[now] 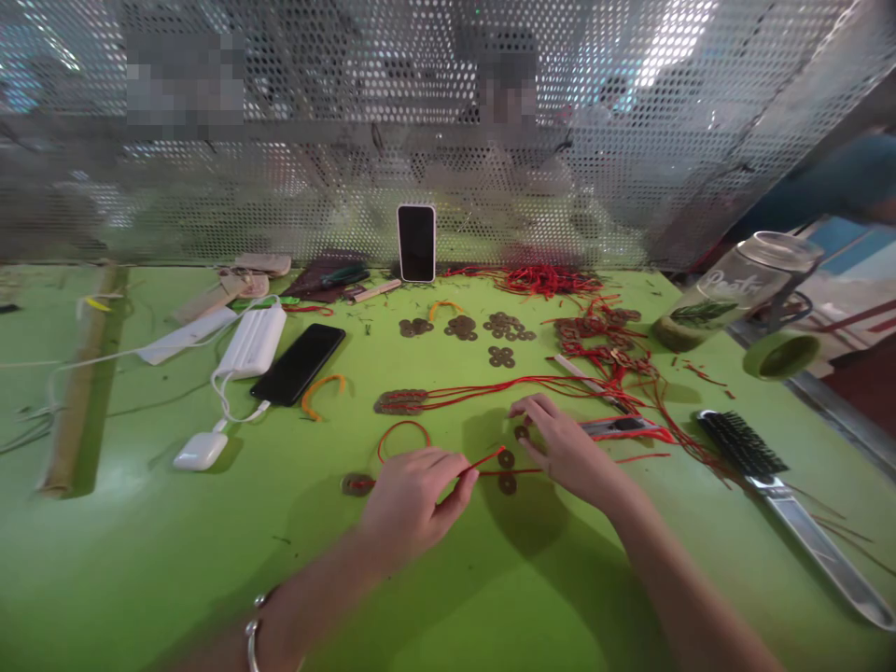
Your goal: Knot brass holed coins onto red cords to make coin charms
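Observation:
My left hand (416,490) pinches a red cord (488,458) between thumb and forefinger, its end pointing up to the right. A round coin with a central hole (522,433) sits between the thumb and fingers of my right hand (566,446). Two similar coins (507,483) lie between the hands, with a red cord running across them. Left of my left hand, a small group of coins (357,484) is tied to red cord that loops above the hand. Farther back rests a row of coins (400,401) with long red cords trailing right.
Loose coin piles (509,327) lie toward the back, beside a tangle of corded coins (595,336). A black phone (300,364) and white power bank (253,341) are on the left. At right stand a glass jar (735,289) and a brush (791,509). Perforated metal (315,187) closes the back.

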A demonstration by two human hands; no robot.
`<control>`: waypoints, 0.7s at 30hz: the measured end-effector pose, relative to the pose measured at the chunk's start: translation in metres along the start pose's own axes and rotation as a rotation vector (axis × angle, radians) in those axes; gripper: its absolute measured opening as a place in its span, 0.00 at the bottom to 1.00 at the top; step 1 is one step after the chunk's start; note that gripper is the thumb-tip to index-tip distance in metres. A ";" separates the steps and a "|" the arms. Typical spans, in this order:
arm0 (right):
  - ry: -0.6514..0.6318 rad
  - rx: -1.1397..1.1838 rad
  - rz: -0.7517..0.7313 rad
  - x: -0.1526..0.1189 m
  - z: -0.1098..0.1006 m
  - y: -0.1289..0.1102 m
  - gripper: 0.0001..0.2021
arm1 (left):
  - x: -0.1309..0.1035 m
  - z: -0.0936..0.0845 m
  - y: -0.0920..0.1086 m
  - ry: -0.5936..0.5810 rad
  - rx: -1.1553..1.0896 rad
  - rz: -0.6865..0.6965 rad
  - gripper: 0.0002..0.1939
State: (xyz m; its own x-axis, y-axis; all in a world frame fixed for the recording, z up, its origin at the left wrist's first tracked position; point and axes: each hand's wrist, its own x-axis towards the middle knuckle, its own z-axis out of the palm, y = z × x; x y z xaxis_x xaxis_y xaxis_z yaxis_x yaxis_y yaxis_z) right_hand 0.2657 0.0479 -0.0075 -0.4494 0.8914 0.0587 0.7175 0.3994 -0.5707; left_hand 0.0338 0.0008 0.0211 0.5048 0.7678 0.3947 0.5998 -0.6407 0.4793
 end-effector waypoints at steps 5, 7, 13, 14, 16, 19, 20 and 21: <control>-0.031 -0.051 -0.015 0.000 0.002 0.001 0.15 | -0.001 0.001 0.000 0.004 -0.006 0.010 0.12; -0.036 -0.044 -0.027 0.001 0.003 0.002 0.16 | -0.002 0.002 -0.001 0.003 -0.004 0.007 0.11; -0.045 0.009 -0.009 0.002 0.003 -0.002 0.18 | -0.001 0.001 0.000 -0.003 -0.026 0.015 0.11; -0.044 0.015 -0.007 0.001 0.003 -0.003 0.19 | -0.001 0.001 0.000 -0.004 -0.026 0.016 0.11; -0.042 0.028 -0.006 0.000 0.003 -0.004 0.20 | 0.000 0.000 0.001 -0.003 -0.018 0.017 0.12; -0.029 0.051 0.004 0.000 0.004 -0.004 0.20 | 0.001 -0.002 0.002 -0.009 -0.002 0.019 0.12; -0.021 0.060 0.007 0.000 0.005 -0.004 0.20 | 0.001 -0.002 0.002 -0.012 0.002 0.018 0.11; -0.015 0.073 0.006 0.001 0.005 -0.004 0.20 | 0.001 -0.002 0.002 -0.014 0.004 0.017 0.11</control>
State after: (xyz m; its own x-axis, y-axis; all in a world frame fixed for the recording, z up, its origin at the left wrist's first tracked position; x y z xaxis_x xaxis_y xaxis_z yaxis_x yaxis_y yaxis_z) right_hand 0.2601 0.0460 -0.0096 -0.4533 0.8903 0.0434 0.6797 0.3767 -0.6294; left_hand 0.0345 0.0001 0.0239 0.5235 0.7567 0.3916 0.5937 -0.6537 0.4693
